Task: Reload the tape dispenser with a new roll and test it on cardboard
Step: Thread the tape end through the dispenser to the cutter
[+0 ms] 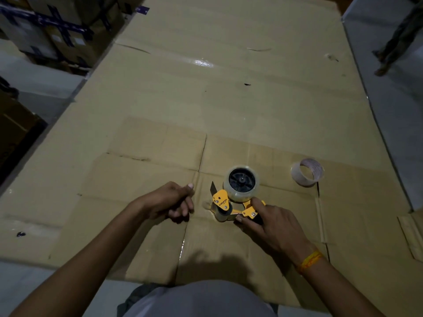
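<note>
Tape dispenser lengthwise left-right, blade leftward, handle in right-hand fingers; left fingers curled, empty.

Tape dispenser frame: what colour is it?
Yellow-orange, with a black hub inside the clear roll; the tape dispenser shows in the head view.
</note>
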`<state>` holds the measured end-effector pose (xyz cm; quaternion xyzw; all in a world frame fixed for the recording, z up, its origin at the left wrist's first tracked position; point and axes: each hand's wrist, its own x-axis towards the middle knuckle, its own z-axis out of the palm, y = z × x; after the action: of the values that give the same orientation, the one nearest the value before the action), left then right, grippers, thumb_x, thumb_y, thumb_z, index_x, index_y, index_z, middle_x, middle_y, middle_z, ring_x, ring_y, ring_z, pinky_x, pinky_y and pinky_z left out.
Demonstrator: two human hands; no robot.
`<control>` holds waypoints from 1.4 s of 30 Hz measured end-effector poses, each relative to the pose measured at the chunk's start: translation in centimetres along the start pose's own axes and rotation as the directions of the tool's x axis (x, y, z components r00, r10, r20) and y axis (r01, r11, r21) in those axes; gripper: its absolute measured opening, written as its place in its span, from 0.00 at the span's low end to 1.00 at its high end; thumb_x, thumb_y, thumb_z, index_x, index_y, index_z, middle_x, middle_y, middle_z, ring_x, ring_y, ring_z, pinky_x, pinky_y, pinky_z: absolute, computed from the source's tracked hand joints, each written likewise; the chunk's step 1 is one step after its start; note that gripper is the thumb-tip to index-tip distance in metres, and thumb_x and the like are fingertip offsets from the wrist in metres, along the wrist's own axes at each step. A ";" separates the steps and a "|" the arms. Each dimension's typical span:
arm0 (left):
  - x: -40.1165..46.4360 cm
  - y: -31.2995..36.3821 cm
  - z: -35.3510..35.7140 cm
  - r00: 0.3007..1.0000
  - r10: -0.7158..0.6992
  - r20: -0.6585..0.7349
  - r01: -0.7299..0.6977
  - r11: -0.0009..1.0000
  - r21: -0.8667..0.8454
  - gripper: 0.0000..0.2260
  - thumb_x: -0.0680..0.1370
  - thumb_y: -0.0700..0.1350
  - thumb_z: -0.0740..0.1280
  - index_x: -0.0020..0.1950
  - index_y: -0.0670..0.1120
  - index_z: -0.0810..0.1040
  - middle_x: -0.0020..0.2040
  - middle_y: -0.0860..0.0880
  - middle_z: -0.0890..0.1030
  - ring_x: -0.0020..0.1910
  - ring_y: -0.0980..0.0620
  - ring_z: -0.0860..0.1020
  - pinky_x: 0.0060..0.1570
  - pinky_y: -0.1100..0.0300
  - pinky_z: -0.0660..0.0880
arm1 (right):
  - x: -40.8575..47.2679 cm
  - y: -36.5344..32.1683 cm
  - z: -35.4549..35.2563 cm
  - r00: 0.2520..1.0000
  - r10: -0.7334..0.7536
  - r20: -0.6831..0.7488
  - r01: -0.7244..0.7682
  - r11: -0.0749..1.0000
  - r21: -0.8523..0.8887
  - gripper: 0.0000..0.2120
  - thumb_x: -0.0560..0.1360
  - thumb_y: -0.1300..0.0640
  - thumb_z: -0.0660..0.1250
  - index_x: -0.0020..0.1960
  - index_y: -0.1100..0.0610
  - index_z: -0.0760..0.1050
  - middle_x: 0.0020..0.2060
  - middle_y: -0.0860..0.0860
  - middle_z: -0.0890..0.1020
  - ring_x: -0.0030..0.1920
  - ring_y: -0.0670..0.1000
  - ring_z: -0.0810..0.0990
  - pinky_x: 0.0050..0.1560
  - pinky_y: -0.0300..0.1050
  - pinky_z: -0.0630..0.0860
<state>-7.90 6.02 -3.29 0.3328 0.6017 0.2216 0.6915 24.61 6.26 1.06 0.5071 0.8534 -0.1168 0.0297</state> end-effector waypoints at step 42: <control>1.1 2.1 2.3 0.910 -0.182 0.373 0.286 0.926 -0.247 0.09 0.83 0.28 0.62 0.54 0.36 0.82 0.44 0.36 0.87 0.38 0.47 0.89 0.44 0.58 0.87 | -2.1 2.7 -2.4 0.905 -0.331 -0.266 0.244 0.919 -0.311 0.30 0.76 0.38 0.65 0.71 0.55 0.72 0.41 0.55 0.81 0.25 0.55 0.75 0.23 0.48 0.71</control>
<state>-5.23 7.79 -2.40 0.1836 0.4674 0.1622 0.8494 28.15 6.25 3.32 0.3778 0.9208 0.0796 -0.0549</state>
